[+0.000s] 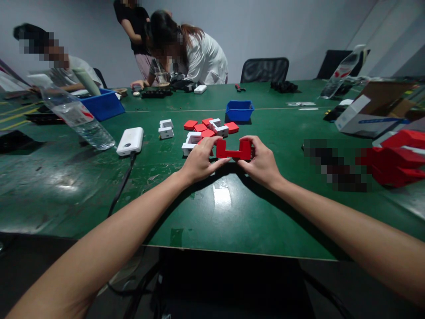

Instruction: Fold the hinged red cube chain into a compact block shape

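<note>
Between my two hands is a red U-shaped block [233, 153], its opening facing up. My left hand [200, 160] grips its left end, thumb below and fingers above. On the right end, my right hand [261, 163] is closed in the same way. Just beyond my left hand lies a white U-shaped block [191, 142], partly covered by that hand. A loose group of red pieces [200, 127] lies behind, with another white U-shaped block [219, 127] among them. A third white U-shaped block [165, 129] sits apart to the left.
A small blue bin [239, 110] stands behind the pieces. Left are a white power bank [130, 141] with a black cable, a tilted water bottle [78, 116] and a larger blue bin [104, 105]. Right are red objects [396, 161] and a cardboard box [375, 108]. Several people are across the table.
</note>
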